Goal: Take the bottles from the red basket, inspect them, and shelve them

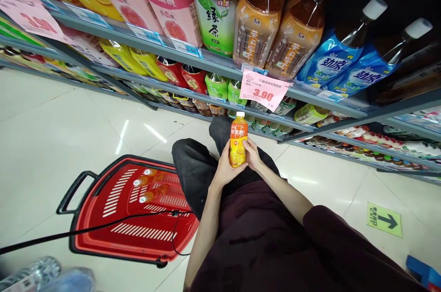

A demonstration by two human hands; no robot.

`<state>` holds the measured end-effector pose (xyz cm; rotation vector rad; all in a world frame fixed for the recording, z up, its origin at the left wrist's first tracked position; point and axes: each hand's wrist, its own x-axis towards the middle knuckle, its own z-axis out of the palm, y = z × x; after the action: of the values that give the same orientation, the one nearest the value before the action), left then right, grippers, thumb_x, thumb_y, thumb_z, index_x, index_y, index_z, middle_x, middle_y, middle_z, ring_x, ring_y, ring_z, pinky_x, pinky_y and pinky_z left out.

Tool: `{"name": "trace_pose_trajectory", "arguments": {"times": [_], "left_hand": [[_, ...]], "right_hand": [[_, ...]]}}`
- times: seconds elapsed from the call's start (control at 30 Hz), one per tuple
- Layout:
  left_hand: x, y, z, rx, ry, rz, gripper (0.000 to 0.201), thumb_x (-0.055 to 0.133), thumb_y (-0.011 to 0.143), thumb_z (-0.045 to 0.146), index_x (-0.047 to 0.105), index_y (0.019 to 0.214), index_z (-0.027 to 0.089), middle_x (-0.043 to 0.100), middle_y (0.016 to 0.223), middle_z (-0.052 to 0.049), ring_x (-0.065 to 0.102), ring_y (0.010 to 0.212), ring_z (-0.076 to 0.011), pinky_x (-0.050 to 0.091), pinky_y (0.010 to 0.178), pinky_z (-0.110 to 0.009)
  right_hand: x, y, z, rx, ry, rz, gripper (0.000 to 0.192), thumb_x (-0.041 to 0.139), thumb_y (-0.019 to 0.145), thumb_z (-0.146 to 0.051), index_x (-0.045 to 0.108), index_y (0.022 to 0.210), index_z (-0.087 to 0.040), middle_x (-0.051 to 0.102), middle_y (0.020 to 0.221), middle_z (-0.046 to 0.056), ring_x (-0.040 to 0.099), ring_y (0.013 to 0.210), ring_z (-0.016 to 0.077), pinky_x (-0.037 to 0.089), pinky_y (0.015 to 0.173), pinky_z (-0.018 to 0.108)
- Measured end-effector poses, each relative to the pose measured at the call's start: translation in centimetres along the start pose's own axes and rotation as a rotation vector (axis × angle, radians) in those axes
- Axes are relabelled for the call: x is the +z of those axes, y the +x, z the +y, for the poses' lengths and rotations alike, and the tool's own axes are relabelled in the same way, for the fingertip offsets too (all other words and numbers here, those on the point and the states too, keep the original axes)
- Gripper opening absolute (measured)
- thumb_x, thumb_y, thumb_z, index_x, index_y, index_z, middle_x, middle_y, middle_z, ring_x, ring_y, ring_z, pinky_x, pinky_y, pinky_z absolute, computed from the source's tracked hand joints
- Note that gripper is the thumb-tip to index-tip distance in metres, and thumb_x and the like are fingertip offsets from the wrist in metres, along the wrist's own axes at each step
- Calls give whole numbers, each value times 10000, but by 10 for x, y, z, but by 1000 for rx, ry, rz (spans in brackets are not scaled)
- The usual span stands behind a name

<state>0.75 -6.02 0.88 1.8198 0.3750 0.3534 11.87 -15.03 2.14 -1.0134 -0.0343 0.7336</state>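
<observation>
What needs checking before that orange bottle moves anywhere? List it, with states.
1. Both hands on the orange juice bottle: left hand, right hand: ok.
2. Bottle upright: ok.
3. White cap on: ok; sealed: cannot tell.
4. Red basket within reach, at the left: ok.
5. Room in basket beside the bottles lying there: ok.
6. Black cable crosses the basket: not ok.
</observation>
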Motion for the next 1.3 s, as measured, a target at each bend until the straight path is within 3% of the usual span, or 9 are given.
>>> {"name": "trace_pose_trajectory", "arguments": {"times": [0.13,0.47,0.73,1.03,1.3], "left_hand": [[0,1,-4,61,41,20,1087,845,802,439,222,1661,202,372,1635,-215,438,1492,-356,395,1223,-528],[1,3,-4,135,76,28,1017,826,830,449,261,1645,222,409,1579,-204,467,1453,-350,428,1191,-526],[0,5,-1,169,107,4,986,826,835,436,290,1630,206,404,1577,-210,445,1472,-347,406,1212,-531],[0,5,-4,157,85,5,939,803,867,416,290,1626,210,418,1576,-210,452,1475,-344,401,1218,-531],[-1,4,-1,125,93,-31,961,807,857,429,288,1631,195,445,1561,-206,488,1446,-332,418,1208,-514]], "right_hand": [[3,0,0,14,95,-25,487,806,818,-523,702,1163,-194,748,1144,72,708,1086,267,588,958,383],[0,2,2,64,142,34,408,722,877,-490,683,1127,-169,756,1109,80,723,1041,258,595,952,389],[0,4,5,53,88,147,405,835,800,-473,702,1037,-173,758,1044,67,726,938,212,598,880,310],[-1,5,3,56,85,108,505,885,730,-581,693,981,-188,738,939,35,708,808,189,609,785,300],[0,5,3,73,144,160,570,907,701,-567,690,1065,-186,751,1042,51,723,891,196,611,834,289]]}}
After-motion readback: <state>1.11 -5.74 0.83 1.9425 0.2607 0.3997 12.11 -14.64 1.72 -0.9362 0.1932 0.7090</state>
